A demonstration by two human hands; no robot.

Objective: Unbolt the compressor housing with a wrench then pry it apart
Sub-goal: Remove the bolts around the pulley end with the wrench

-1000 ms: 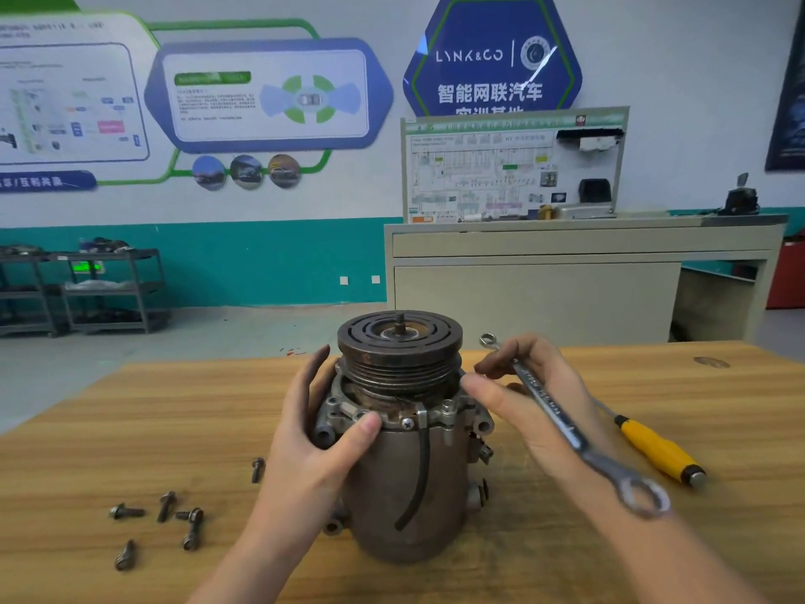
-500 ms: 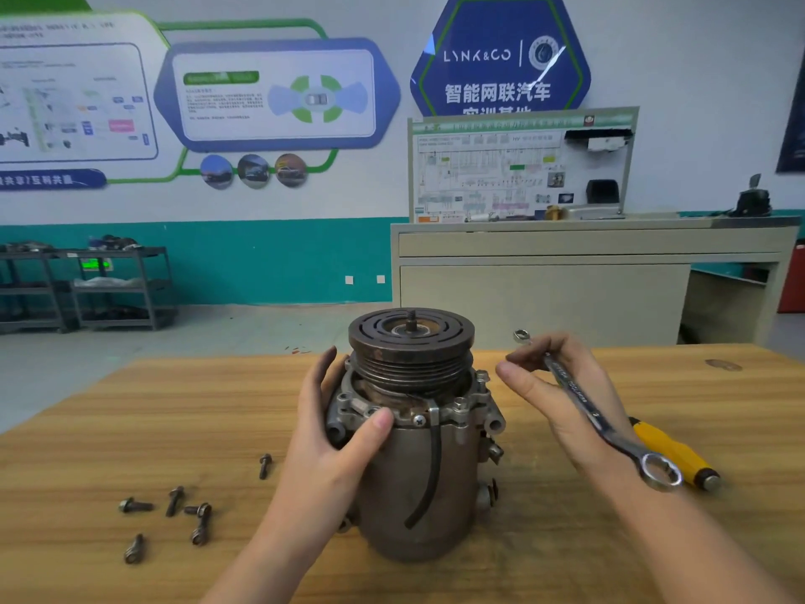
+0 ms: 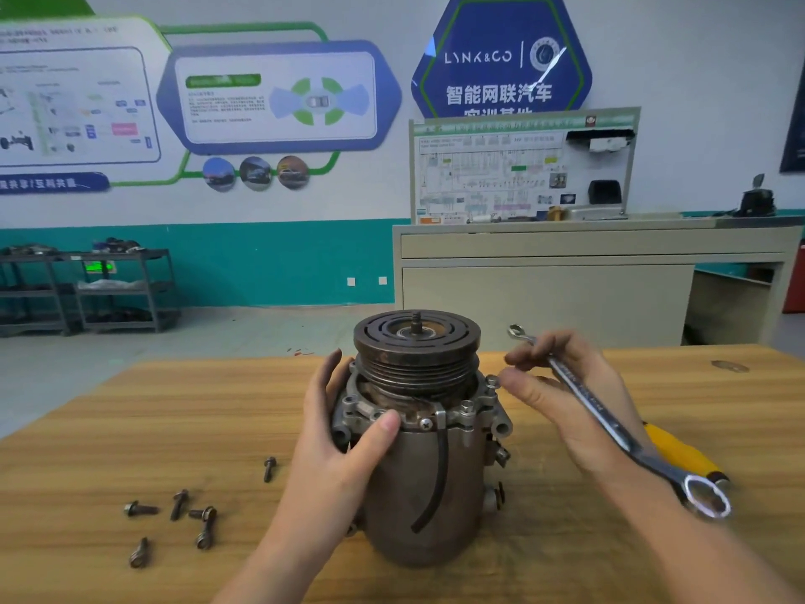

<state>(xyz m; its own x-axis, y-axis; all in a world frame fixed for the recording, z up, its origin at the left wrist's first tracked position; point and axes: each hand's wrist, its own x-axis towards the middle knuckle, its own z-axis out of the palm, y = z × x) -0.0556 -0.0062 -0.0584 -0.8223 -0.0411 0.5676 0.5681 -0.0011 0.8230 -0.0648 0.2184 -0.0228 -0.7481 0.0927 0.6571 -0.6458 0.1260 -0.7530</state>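
Note:
The compressor [image 3: 418, 481] stands upright on the wooden table [image 3: 130, 420], pulley [image 3: 417, 342] on top and a bolted flange below it. My left hand [image 3: 344, 433] grips the housing's left side, thumb on the flange. My right hand [image 3: 566, 398] holds a silver combination wrench [image 3: 610, 425] across the palm, its ring end toward me. Thumb and fingertips of that hand pinch at a bolt [image 3: 492, 381] on the flange's right edge.
Several loose bolts [image 3: 178, 512] lie on the table to the left, one more [image 3: 269, 468] nearer the compressor. A yellow-handled screwdriver [image 3: 684, 455] lies under my right hand. Behind the table stand a grey cabinet [image 3: 566, 281] and shelving racks [image 3: 87, 289].
My right hand drew back from the flange half a second ago, then returned to its right edge with the wrench. The left hand kept its grip on the housing.

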